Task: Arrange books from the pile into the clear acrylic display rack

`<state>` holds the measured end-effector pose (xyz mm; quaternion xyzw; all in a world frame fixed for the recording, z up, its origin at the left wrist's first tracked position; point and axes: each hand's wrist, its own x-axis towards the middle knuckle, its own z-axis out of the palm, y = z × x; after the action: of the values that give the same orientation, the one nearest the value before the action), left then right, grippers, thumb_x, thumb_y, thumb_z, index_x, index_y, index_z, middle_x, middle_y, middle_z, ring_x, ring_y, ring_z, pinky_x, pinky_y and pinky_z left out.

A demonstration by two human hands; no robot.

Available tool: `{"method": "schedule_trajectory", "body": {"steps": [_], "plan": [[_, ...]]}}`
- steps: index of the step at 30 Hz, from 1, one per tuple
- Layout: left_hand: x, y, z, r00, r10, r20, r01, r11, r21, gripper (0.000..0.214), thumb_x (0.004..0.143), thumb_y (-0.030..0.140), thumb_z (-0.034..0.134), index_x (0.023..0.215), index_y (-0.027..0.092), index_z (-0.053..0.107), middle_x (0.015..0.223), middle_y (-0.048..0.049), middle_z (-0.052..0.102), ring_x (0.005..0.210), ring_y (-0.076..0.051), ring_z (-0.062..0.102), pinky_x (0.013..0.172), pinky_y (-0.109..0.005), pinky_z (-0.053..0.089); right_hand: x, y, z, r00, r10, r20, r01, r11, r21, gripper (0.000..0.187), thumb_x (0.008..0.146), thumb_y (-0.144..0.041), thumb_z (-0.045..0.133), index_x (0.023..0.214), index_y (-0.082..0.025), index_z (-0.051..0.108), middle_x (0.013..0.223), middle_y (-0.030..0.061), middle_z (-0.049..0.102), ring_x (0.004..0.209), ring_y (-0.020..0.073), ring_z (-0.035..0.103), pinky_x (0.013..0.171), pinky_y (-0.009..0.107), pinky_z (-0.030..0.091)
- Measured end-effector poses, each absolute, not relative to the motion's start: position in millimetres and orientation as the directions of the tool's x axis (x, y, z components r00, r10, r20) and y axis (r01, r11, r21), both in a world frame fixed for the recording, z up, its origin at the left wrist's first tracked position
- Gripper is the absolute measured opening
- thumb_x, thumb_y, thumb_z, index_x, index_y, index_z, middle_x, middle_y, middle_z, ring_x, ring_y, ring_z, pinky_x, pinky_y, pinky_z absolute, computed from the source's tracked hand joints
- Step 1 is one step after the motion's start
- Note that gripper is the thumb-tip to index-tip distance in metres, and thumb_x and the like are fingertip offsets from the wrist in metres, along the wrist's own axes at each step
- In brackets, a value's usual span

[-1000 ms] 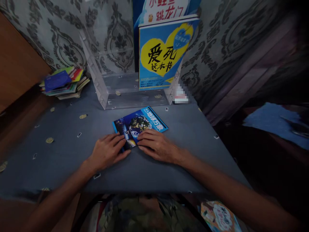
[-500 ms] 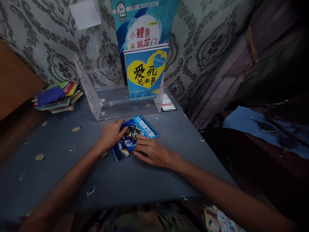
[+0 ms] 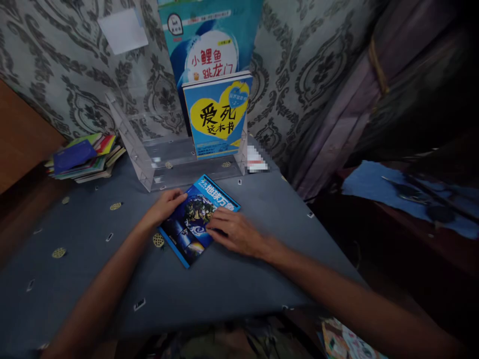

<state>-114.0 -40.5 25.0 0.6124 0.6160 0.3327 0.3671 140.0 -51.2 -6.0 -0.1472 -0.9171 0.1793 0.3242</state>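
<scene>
Neither grip is closed: left hand point(image 3: 164, 207) open on the blue book point(image 3: 194, 215) at ten o'clock, right hand point(image 3: 234, 233) flat at four o'clock, seemingly straightening it on the surface point(image 3: 224, 284); lifting needs fingers underneath.

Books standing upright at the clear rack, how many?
2. The yellow-heart book stands at the rack's right end; the teal book stands directly behind it. Others may hide behind.
</scene>
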Motion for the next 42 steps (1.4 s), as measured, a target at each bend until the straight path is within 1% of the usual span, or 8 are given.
{"method": "schedule_trajectory", "body": {"steps": [3,7,12,15,18,23,28,42], "plan": [[-114,-47,28,-0.043,0.992,-0.121,0.345,0.128,0.93,0.043,0.068,0.061,0.073,0.068,0.021,0.057,0.059,0.0029,0.054,0.055,-0.013,0.048,0.053,-0.024,0.035,144,-44,-8,-0.591,0.569,0.572,0.339,0.818,-0.464,0.022,0.099,-0.024,0.053,0.115,-0.018,0.068,0.113,0.0134,0.068,0.108,0.0268,0.061,0.093,0.046,0.054],[-110,-53,34,-0.141,0.979,-0.147,0.191,0.173,0.966,0.053,0.06,0.065,0.08,0.067,0.02,0.054,0.055,0.0056,0.05,0.049,-0.01,0.044,0.048,-0.021,0.032,151,-29,-11,-0.312,0.755,0.577,0.475,0.65,-0.593,0.056,0.093,-0.035,0.061,0.146,-0.021,0.047,0.144,0.0174,0.051,0.134,0.0339,0.048,0.11,0.059,0.044],[-99,-58,43,-0.211,0.972,-0.099,0.039,0.11,0.993,0.059,0.054,0.066,0.085,0.067,0.018,0.054,0.055,0.0077,0.049,0.047,-0.006,0.039,0.046,-0.018,0.03,152,-15,-10,-0.188,0.952,0.242,0.086,0.261,-0.961,0.066,0.082,-0.057,0.072,0.135,-0.02,0.056,0.125,0.0151,0.066,0.112,0.0296,0.064,0.086,0.045,0.057],[-91,-61,45,-0.225,0.974,-0.039,-0.025,0.034,0.999,0.056,0.058,0.064,0.085,0.068,0.019,0.054,0.057,0.0079,0.05,0.048,-0.006,0.04,0.047,-0.018,0.032,149,-16,-3,-0.42,0.907,-0.017,-0.192,-0.107,-0.976,0.05,0.08,-0.062,0.073,0.1,-0.017,0.069,0.09,0.0074,0.072,0.078,0.0172,0.067,0.058,0.025,0.052],[-84,-65,42,-0.257,0.966,0.023,-0.058,-0.04,0.998,0.05,0.065,0.06,0.083,0.069,0.02,0.053,0.059,0.0078,0.05,0.051,-0.007,0.042,0.049,-0.018,0.035,149,-21,7,-0.524,0.85,-0.059,-0.321,-0.26,-0.911,0.046,0.073,-0.056,0.083,0.093,-0.017,0.071,0.08,0.0028,0.07,0.065,0.0114,0.063,0.044,0.016,0.045],[-75,-67,31,-0.281,0.954,0.101,-0.08,-0.128,0.988,0.042,0.077,0.059,0.075,0.077,0.021,0.059,0.069,0.0052,0.06,0.062,-0.01,0.055,0.058,-0.02,0.045,153,-21,15,-0.608,0.792,-0.051,-0.397,-0.36,-0.844,0.043,0.071,-0.047,0.089,0.098,-0.018,0.072,0.072,-0.0015,0.068,0.056,0.009,0.061,0.044,0.018,0.054],[-63,-68,26,-0.28,0.96,0.029,-0.262,-0.105,0.959,0.051,0.068,0.065,0.081,0.084,0.019,0.072,0.082,-0.0019,0.076,0.087,-0.022,0.072,0.077,-0.03,0.058,156,-18,15,-0.623,0.782,-0.019,-0.435,-0.366,-0.823,0.04,0.073,-0.05,0.087,0.091,-0.017,0.073,0.066,-0.003,0.064,0.052,0.0077,0.059,0.044,0.017,0.055],[-55,-72,12,-0.198,0.976,-0.089,-0.455,-0.011,0.89,0.045,0.071,0.051,0.085,0.102,0.02,0.077,0.105,-0.0048,0.08,0.111,-0.028,0.071,0.1,-0.04,0.056,155,-21,9,-0.678,0.734,-0.03,-0.399,-0.402,-0.824,0.047,0.071,-0.054,0.087,0.094,-0.017,0.07,0.062,-0.0051,0.064,0.043,0.006,0.056,0.034,0.014,0.045]]}}
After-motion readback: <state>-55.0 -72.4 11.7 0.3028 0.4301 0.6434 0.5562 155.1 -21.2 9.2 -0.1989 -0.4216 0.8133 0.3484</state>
